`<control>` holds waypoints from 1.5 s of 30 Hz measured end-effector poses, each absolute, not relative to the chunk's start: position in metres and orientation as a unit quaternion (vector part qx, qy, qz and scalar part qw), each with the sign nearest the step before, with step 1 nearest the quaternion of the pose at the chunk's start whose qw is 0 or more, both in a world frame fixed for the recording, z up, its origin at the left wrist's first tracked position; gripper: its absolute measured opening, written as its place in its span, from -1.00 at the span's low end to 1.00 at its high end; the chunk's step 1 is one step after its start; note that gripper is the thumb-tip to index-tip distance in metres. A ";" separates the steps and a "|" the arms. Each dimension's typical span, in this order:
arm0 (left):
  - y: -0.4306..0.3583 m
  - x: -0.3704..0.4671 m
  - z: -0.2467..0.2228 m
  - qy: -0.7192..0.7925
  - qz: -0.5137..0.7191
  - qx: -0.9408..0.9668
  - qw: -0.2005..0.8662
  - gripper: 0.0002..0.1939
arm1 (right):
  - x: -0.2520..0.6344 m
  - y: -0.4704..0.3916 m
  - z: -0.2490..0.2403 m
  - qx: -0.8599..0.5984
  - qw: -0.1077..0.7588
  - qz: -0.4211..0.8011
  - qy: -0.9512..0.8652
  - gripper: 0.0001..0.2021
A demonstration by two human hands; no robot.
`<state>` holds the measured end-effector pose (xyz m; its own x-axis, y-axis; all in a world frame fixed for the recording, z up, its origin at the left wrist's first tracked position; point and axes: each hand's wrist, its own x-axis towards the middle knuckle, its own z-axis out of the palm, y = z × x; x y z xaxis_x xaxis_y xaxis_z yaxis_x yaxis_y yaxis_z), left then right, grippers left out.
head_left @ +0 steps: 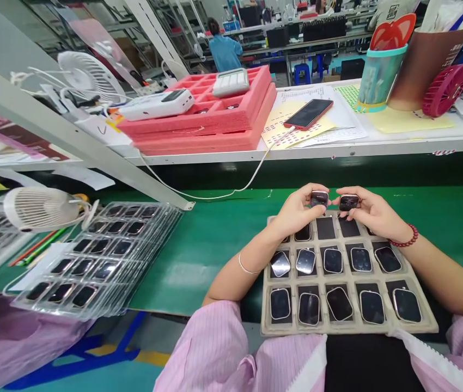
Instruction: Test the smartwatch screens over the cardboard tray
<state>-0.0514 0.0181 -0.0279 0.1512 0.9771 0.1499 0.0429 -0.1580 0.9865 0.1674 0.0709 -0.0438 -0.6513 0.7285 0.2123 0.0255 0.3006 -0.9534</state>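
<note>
Right before our body sits the beige tray [427,325], its near rim close to our pink shirt [211,348], with watch-like units [361,260] lying in its compartments. Above its far row, our left hand [299,209] pinches one dark-faced piece [318,198] and our right hand [374,212] pinches a second piece [349,202], fingers closed on both, hands nearly meeting. Bare green tabletop [223,239] gives us room left of the tray and beyond it. Further left, stacked clear trays [150,264] and a white fan [31,208] bound that room; beyond them slants a white post [104,159]. Across the back, a cable [235,191] droops below the shelf edge [317,151], where pink foam trays [199,142] and a phone [308,114] rest.
</note>
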 end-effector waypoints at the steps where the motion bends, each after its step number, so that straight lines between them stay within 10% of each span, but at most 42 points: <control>1: 0.018 -0.051 -0.028 0.430 0.486 0.581 0.492 -0.66 | 0.168 0.071 -0.044 -0.255 0.328 0.532 -0.738 -0.60; 45: 0.021 -0.054 -0.040 0.426 0.480 0.623 0.448 -0.54 | 0.170 0.071 -0.047 -0.259 0.323 0.507 -0.756 -0.45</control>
